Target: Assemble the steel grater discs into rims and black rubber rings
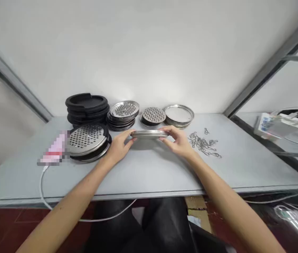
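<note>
Between both hands, a round metal disc (149, 134) is held above the table, seen almost edge-on. My left hand (121, 144) pinches its left rim between thumb and fingers. At the right rim, my right hand (178, 141) grips it the same way. What lies on the disc's upper face cannot be made out. Just left of my left hand lie perforated metal grater discs (85, 140) with black rings. Behind the hands stand stacked grater plates (124, 109), smaller perforated discs (154, 115) and plain shallow metal lids (179, 113).
A pile of small metal clips (204, 144) lies right of my right hand. Black plastic rings (87, 105) are stacked at the back left. A blurred pink object (55, 149) has a white cable (42, 182) running over the table's front edge. A power strip (266, 124) sits beyond the right frame bar.
</note>
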The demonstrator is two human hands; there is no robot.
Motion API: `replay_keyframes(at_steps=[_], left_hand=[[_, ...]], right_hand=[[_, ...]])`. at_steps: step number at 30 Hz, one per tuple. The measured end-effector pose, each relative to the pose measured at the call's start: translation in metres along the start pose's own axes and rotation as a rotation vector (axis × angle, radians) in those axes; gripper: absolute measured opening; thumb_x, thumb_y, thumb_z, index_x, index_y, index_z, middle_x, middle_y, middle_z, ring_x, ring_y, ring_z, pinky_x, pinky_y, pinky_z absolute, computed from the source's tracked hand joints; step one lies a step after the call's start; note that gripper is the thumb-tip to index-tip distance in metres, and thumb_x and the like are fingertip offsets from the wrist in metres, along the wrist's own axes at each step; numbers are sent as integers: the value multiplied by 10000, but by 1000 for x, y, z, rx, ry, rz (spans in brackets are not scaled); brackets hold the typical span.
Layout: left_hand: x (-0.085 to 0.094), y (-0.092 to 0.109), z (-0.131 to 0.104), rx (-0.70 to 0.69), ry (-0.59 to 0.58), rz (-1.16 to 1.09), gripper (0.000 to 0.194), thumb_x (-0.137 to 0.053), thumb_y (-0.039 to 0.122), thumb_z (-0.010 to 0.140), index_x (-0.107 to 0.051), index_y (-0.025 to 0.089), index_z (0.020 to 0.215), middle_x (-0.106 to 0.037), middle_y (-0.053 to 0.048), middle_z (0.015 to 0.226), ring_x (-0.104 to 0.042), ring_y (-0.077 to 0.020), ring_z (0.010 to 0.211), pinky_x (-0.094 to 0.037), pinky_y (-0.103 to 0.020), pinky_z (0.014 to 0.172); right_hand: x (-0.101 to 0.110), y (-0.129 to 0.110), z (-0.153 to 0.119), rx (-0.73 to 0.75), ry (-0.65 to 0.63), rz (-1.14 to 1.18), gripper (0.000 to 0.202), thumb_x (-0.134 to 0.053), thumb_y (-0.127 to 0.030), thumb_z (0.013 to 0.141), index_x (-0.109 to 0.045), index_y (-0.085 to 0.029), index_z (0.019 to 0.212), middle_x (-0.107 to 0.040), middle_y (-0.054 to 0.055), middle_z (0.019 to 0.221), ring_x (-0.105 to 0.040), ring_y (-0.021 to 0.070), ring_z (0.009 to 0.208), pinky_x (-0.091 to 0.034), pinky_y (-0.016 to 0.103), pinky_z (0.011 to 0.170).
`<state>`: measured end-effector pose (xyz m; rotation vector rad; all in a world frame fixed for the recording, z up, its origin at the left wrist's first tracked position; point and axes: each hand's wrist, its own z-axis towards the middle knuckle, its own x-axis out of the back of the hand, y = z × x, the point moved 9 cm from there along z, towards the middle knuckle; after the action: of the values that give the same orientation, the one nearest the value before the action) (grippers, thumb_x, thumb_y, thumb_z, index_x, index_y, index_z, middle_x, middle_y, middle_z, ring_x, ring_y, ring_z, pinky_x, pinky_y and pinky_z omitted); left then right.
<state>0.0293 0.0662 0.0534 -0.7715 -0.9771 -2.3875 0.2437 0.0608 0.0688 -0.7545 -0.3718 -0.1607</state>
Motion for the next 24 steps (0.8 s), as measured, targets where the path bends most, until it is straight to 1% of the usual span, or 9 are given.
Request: replay_keyframes(at_steps=[4,7,9,11,15,17,19,22,24], left_hand=[[3,6,-2,-43,42,27,267,-600,255,911,-641,176,1164,-706,-76,1136,-660,-213,1035,-500,-330,927],[5,18,-4,-131,60,98,237,-607,254,911,-662,181,1130,-718,-80,1079,-660,-223,987,-500,-366,905],[7,26,-5,-177,73,151,224,-623,268,904,-678,188,1107,-730,-76,1035,-664,-228,953,-502,-378,877],[9,32,-7,-204,103,174,214,-648,292,891,-693,193,1075,-742,-67,991,-675,-225,915,-507,-375,855],[17,32,-6,-167,178,95,247,-689,320,856,-693,177,1057,-742,-72,987,-679,-221,928,-521,-365,883],[13,27,-4,-114,132,30,337,-677,311,862,-649,164,1164,-715,-95,1104,-669,-224,989,-523,-368,912],[5,22,-2,-67,47,-39,392,-645,300,884,-602,166,1250,-689,-101,1178,-672,-216,987,-545,-352,879],[-1,17,-2,-36,-20,-129,330,-629,293,896,-633,185,1208,-710,-80,1141,-690,-208,949,-572,-320,811],[-1,18,-3,-64,-13,-143,300,-628,271,895,-647,186,1182,-710,-81,1153,-684,-220,1017,-563,-340,871]], right_hand=[[7,-13,0,67,62,-125,259,-687,-216,797,-649,-208,1053,-708,90,1063,-661,236,991,-515,402,902],[3,-22,0,137,68,-212,364,-722,-251,772,-641,-234,1126,-696,95,1133,-636,262,1069,-495,441,960],[-2,-24,-1,156,41,-242,405,-734,-279,775,-630,-250,1166,-699,91,1132,-637,265,1060,-507,444,947],[-7,-24,-1,155,18,-251,358,-706,-278,809,-637,-255,1160,-714,83,1095,-653,253,1010,-524,432,912],[-7,-15,-1,73,12,-182,234,-682,-282,841,-678,-233,1069,-738,72,1024,-678,224,909,-548,388,836],[-6,-6,-1,1,22,-88,228,-715,-311,818,-692,-221,1026,-746,69,999,-687,221,885,-555,374,821],[-7,2,-2,-62,31,22,247,-741,-332,795,-696,-215,1008,-750,68,992,-695,225,893,-557,376,838],[-9,6,-1,-94,23,88,282,-734,-330,798,-681,-219,1052,-738,78,1064,-688,238,979,-542,400,906],[-8,0,0,-50,24,8,285,-704,-295,814,-670,-224,1087,-709,92,1141,-655,252,1072,-507,433,969]])
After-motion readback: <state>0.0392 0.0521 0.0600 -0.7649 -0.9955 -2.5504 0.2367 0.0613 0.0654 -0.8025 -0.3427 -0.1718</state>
